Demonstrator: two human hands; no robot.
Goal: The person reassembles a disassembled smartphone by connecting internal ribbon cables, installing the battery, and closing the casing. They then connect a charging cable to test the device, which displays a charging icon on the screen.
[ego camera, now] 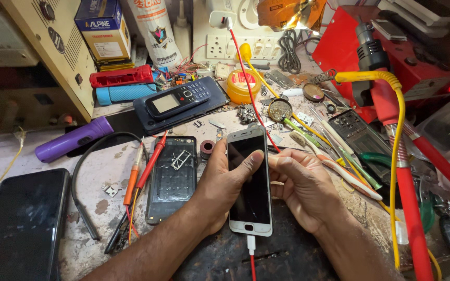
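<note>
Two hands grip slim white smartphone (249, 182), glossy black screen, L hand (222, 182) thumb across glass, R hand (300, 187) fingers curled on edge.

Bright lamp glare up top, sharp centre, edges warped.

A stained, worn counter (118, 161) carries a purple torch (71, 139), 1 opened phone back shell (173, 179), red and orange probe leads (141, 169), a black phone (19, 226) at the left edge, a keypad phone (178, 99) on a dark case, and a toothbrush (334, 166) among scattered tools.
</note>
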